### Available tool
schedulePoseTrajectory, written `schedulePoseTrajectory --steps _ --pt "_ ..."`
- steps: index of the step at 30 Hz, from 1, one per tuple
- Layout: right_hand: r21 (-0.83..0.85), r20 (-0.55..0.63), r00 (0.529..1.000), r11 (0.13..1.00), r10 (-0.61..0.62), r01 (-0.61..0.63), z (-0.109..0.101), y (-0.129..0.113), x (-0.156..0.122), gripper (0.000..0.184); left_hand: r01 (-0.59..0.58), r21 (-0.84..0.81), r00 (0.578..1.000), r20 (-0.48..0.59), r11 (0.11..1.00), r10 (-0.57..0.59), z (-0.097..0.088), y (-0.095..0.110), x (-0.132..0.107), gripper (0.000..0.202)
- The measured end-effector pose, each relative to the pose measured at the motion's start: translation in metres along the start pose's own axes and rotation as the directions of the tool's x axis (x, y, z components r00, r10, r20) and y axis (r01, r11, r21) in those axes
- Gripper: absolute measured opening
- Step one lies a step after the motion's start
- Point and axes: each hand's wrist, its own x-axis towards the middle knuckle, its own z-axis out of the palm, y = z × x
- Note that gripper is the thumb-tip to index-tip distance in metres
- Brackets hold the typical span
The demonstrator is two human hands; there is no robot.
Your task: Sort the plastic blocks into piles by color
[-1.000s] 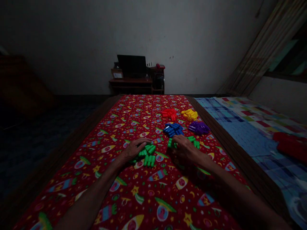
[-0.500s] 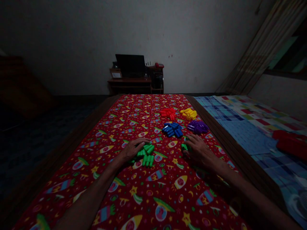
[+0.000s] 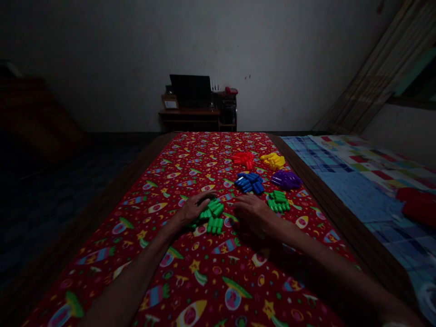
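Here are the green pieces, short, smooth and glossy like little tubes: one loose pile sits beside the left hand, a second green cluster lies beyond the right hand. The left hand rests at the near pile with fingers stretched and thumb apart; the right has its fingers curled down, and I can't tell whether they pinch anything. Blue, purple, red and yellow heaps sit farther up the red cloth, printed with rockets and stars. It's a dim room, a dark screen against the pale wall. And compared with half a second ago, the right hand is back toward the left, leaving that second cluster uncovered!
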Motion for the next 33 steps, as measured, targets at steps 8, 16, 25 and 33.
schedulePoseTrajectory --steps 8,16,25,33 --pt "-0.137 0.222 0.975 0.990 -0.005 0.037 0.024 -0.019 0.045 0.016 0.030 -0.008 0.999 -0.039 1.000 -0.030 0.003 -0.007 -0.001 0.051" --pt "-0.249 0.188 0.932 0.933 0.309 -0.259 -0.044 0.024 -0.014 0.023 0.041 -0.098 0.999 -0.027 0.994 -0.044 0.002 -0.009 0.000 0.056" --pt "-0.303 0.009 0.980 0.934 0.198 -0.186 -0.037 0.040 -0.022 0.024 0.044 -0.209 0.977 -0.197 0.977 -0.086 -0.003 -0.015 0.003 0.055" --pt "-0.059 0.236 0.971 0.996 -0.045 0.060 0.024 -0.015 0.067 0.043 0.190 0.034 0.856 -0.496 0.981 -0.148 -0.019 -0.049 0.002 0.037"
